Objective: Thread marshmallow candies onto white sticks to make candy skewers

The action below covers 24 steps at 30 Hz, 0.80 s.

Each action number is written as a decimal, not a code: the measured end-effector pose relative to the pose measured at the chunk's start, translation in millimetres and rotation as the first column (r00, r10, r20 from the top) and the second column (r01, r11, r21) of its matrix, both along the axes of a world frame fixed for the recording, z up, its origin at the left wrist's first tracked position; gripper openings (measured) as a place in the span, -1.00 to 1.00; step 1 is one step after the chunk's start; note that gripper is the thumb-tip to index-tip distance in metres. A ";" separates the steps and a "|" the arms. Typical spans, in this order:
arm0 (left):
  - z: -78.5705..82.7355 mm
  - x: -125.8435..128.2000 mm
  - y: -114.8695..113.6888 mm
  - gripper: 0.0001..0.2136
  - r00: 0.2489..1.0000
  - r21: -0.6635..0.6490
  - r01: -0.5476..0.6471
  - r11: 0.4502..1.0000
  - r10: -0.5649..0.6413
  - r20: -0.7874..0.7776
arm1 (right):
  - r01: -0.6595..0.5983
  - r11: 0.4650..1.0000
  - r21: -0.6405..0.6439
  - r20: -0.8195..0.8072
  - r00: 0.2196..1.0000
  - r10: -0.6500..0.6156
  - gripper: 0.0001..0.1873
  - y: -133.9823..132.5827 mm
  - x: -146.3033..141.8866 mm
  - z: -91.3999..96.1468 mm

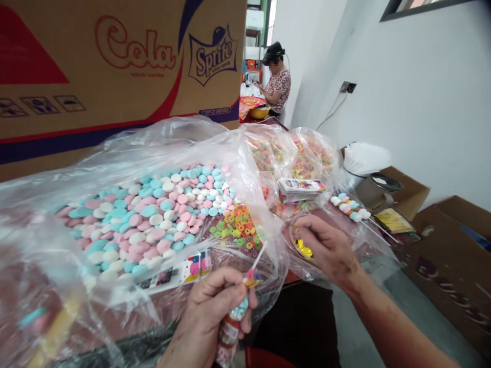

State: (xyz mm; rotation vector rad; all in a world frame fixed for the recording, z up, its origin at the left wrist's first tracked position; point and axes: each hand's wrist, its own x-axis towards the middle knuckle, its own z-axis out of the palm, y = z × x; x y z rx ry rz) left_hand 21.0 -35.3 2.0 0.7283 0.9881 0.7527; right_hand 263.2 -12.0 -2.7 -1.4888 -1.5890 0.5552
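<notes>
My left hand (215, 312) is closed around a candy skewer (245, 291), a white stick threaded with blue, pink and ring-shaped sweets inside a clear wrapper. My right hand (326, 245) reaches over a small round container holding gold twist ties (304, 249), fingers curled toward them; whether they pinch one I cannot make out. A big clear bag of pink, blue and white round candies (153, 214) lies open in front of me, with a heap of coloured ring candies (238, 227) beside it.
A large Cola/Sprite cardboard box (115, 66) stands behind the bag. Bags of ring candies (291, 153), a stack of printed cards (301, 186), a finished skewer (349, 207) and a metal pot (376, 189) lie to the right. Open cartons (452, 255) sit on the floor. Another person (278, 82) works far back.
</notes>
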 end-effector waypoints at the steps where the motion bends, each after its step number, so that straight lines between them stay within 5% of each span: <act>1: -1.4 2.0 0.2 -0.76 0.999 0.025 0.015 1.000 -0.016 0.034 | -0.063 0.998 -0.009 -0.047 0.997 0.062 -0.85 -2.6 -16.2 1.8; 5: -8.2 4.1 3.1 -0.79 0.994 0.096 0.001 0.995 -0.012 0.112 | -0.296 0.950 -0.094 -0.289 0.922 0.259 -0.84 -12.7 -71.2 1.3; 8: -11.1 -0.4 4.9 -0.81 0.992 0.076 -0.052 0.996 0.043 0.116 | -0.388 0.906 -0.168 -0.392 0.870 0.299 -0.82 -16.4 -87.0 -2.6; 17: -10.5 4.2 -0.2 -0.83 0.972 0.072 -0.222 0.972 0.215 0.095 | -0.367 0.905 -0.216 -0.337 0.898 0.283 -0.74 -15.9 -89.2 -4.4; 21: -16.2 4.8 1.7 -0.83 0.965 0.115 -0.263 0.958 0.264 0.007 | -0.314 0.935 -0.163 -0.207 0.938 0.279 -0.74 -17.5 -92.6 -11.2; 24: -20.8 3.4 4.0 -0.82 0.959 0.136 -0.276 0.952 0.283 -0.035 | -0.266 0.960 0.086 0.125 0.959 0.254 -0.76 -20.7 -94.3 -18.0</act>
